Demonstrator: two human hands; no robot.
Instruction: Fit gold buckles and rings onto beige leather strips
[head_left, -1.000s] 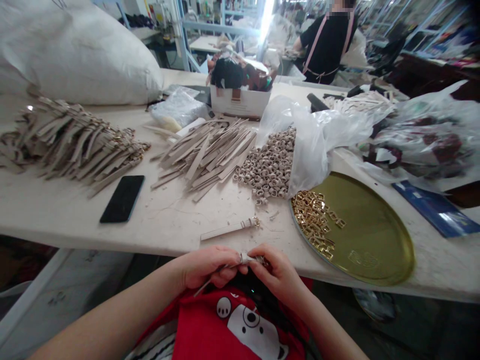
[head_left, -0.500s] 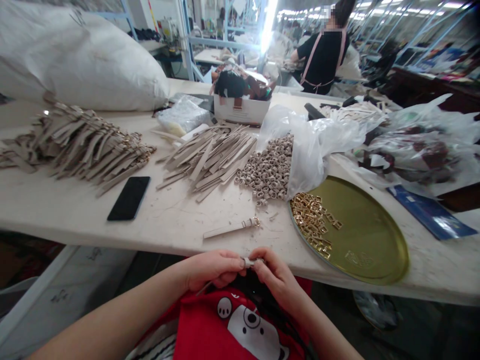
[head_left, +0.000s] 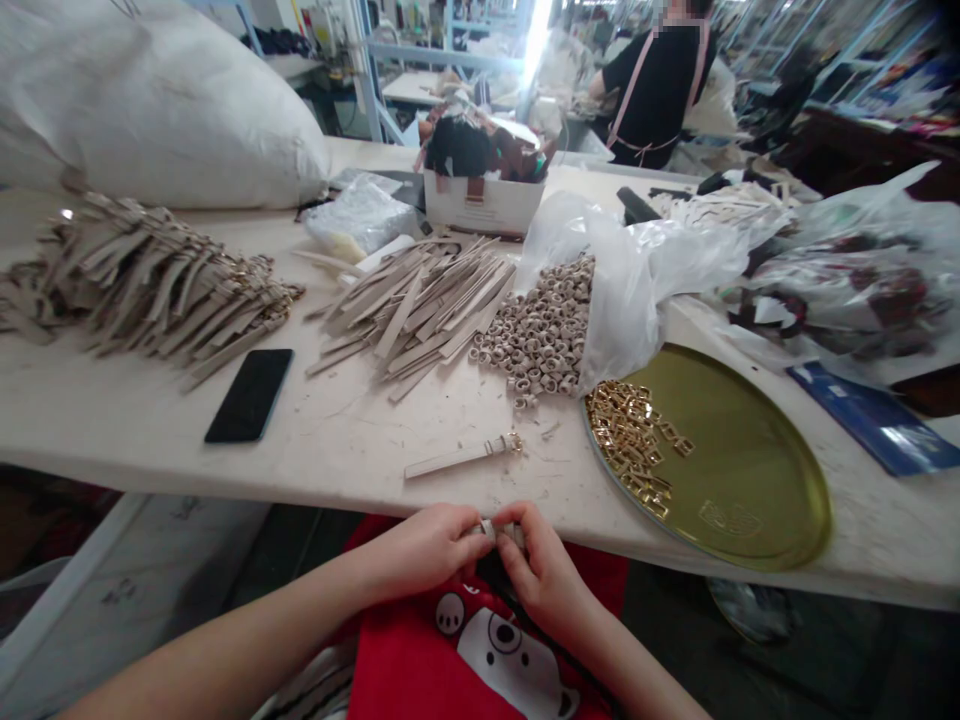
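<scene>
As left hand (head_left: 424, 548) and right hand (head_left: 544, 572) fingers pinch strap (head_left: 489, 527) | table edge (head_left: 337, 497) just ahead

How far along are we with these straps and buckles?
Done, apparently: the heap of buckled straps far left, plus one buckled strap near the edge of the table. In hand: left hand and right hand pinch a small beige piece between them. Remaining: a pile of bare straps, loops, and gold buckles on the tray. Roughly midway, I'd guess.
</scene>
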